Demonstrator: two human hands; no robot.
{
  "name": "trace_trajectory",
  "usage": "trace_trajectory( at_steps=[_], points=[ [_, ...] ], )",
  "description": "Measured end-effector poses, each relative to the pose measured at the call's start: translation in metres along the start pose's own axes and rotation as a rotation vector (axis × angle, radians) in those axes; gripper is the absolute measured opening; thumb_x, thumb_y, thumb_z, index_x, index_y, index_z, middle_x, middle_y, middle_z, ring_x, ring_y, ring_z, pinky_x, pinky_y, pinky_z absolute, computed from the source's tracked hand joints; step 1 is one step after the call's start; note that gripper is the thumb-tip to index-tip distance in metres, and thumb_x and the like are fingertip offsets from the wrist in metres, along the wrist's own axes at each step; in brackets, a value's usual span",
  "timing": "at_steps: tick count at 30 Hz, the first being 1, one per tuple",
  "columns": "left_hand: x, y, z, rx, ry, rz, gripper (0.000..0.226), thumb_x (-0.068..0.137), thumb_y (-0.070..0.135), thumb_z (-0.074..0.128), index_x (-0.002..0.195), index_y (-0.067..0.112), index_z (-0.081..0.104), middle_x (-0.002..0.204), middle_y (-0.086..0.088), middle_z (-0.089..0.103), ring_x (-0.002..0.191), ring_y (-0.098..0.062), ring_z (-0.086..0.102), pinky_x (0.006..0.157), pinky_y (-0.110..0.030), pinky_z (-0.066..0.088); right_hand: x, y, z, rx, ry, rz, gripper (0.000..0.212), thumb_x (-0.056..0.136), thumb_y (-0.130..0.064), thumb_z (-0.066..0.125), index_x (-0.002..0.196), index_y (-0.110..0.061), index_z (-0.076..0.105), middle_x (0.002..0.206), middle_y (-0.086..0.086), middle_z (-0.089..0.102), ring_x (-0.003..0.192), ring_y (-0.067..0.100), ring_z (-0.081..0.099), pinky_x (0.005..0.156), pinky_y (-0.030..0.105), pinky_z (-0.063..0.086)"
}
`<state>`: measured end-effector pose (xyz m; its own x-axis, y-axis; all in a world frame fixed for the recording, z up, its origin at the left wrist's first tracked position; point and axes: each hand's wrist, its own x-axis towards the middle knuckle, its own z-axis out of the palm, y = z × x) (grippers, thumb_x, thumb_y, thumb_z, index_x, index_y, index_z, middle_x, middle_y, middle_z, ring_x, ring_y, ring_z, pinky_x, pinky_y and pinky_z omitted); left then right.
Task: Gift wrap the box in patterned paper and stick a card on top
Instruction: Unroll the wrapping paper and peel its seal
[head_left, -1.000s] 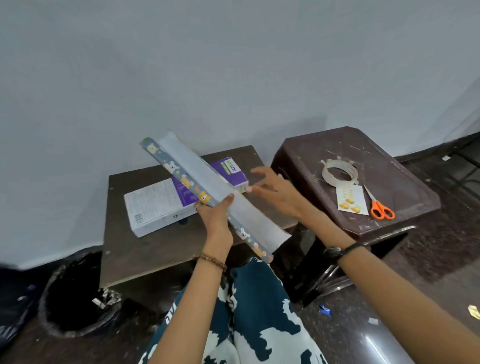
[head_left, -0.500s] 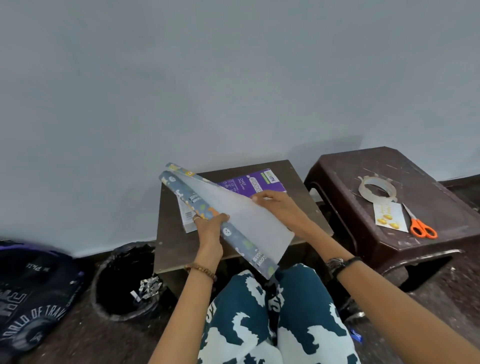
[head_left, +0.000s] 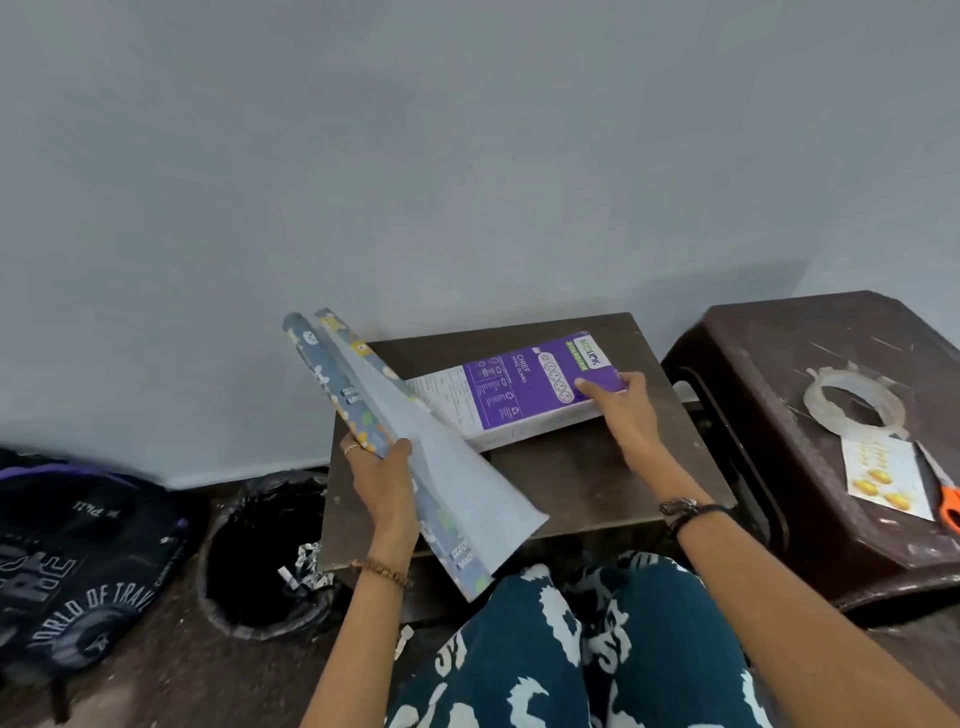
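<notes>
- Box (head_left: 524, 389): long, flat, purple and white printed carton, lying unwrapped on the small dark desk (head_left: 582, 467) by the wall.
- Patterned paper (head_left: 415, 447): blue-grey with small cartoon figures, plain pale reverse, partly unrolled and raised at a slant above the desk's left part, over the box's left end.
- Left hand (head_left: 384, 483): closed round the paper mid-length.
- Right hand (head_left: 623, 410): fingers spread, resting on the box's right end; no firm grasp evident.
- Step judged: start of wrapping. Next probably calls for lifting the box aside and spreading the sheet flat.
- Card (head_left: 883, 478): on the neighbouring stool (head_left: 779, 364), beside tape (head_left: 852, 400) and scissors (head_left: 950, 506), not yet needed.
</notes>
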<state>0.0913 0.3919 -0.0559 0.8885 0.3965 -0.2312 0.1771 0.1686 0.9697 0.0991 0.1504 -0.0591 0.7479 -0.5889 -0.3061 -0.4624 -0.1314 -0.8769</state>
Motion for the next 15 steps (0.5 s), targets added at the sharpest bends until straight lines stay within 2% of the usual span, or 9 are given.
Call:
trace_trajectory(
  at_steps=[2,4,5,8,10,12,15],
  points=[
    [0.004,-0.002,0.001,0.034,-0.030,0.010,0.041,0.084,-0.004,0.056,0.110,0.024,0.042,0.087,0.010,0.055,0.078,-0.014,0.057,0.069,-0.028,0.047,-0.007,0.000,0.002,0.224,0.011,0.021,0.053,0.080,-0.030,0.071,0.119,-0.020,0.036,0.123,0.008,0.051,0.111,0.023,0.054,0.084,0.035,0.049],
    [0.011,-0.001,-0.001,0.156,-0.094,0.017,0.037,0.082,-0.005,0.057,0.109,0.017,0.044,0.088,0.005,0.056,0.084,-0.023,0.056,0.073,-0.033,0.045,-0.016,-0.005,-0.001,0.445,0.009,0.031,0.049,0.080,-0.023,0.072,0.112,-0.024,0.035,0.122,0.008,0.051,0.108,0.023,0.058,0.074,0.034,0.056],
    [0.013,0.002,-0.002,0.225,-0.146,0.026,0.036,0.080,-0.005,0.058,0.109,0.011,0.045,0.090,0.000,0.056,0.086,-0.026,0.055,0.073,-0.034,0.044,-0.020,-0.010,-0.003,0.479,0.044,-0.017,0.047,0.081,-0.022,0.071,0.111,-0.024,0.036,0.120,0.007,0.053,0.107,0.023,0.059,0.071,0.033,0.057],
    [0.020,0.019,0.000,0.513,-0.317,0.093,0.037,0.071,0.005,0.065,0.101,0.004,0.045,0.107,-0.014,0.041,0.083,-0.023,0.048,0.072,-0.030,0.042,-0.036,-0.038,-0.021,0.437,0.230,-0.288,0.044,0.080,-0.028,0.072,0.107,-0.025,0.037,0.105,-0.006,0.058,0.103,0.019,0.062,0.078,0.039,0.057],
    [0.018,0.030,0.007,0.817,-0.398,0.153,0.028,0.073,0.012,0.058,0.094,0.003,0.042,0.106,-0.011,0.027,0.087,-0.025,0.042,0.080,-0.030,0.042,-0.051,-0.061,-0.039,0.405,0.375,-0.481,0.041,0.081,-0.030,0.071,0.105,-0.026,0.038,0.106,-0.008,0.058,0.101,0.014,0.062,0.078,0.035,0.058],
    [0.010,0.039,0.016,1.063,-0.472,0.183,0.024,0.081,0.012,0.050,0.103,0.002,0.045,0.111,-0.013,0.031,0.105,-0.034,0.042,0.091,-0.035,0.040,-0.064,-0.078,-0.058,0.406,0.492,-0.632,0.037,0.083,-0.031,0.069,0.106,-0.026,0.040,0.116,-0.005,0.055,0.107,0.011,0.060,0.074,0.025,0.058],
    [-0.005,0.050,0.031,1.217,-0.528,0.193,0.040,0.089,0.017,0.041,0.126,0.004,0.040,0.129,-0.019,0.040,0.125,-0.037,0.030,0.101,-0.044,0.030,-0.081,-0.083,-0.083,0.452,0.626,-0.778,0.036,0.085,-0.032,0.067,0.109,-0.026,0.040,0.127,0.000,0.050,0.119,0.012,0.053,0.075,0.016,0.054]
  ],
)
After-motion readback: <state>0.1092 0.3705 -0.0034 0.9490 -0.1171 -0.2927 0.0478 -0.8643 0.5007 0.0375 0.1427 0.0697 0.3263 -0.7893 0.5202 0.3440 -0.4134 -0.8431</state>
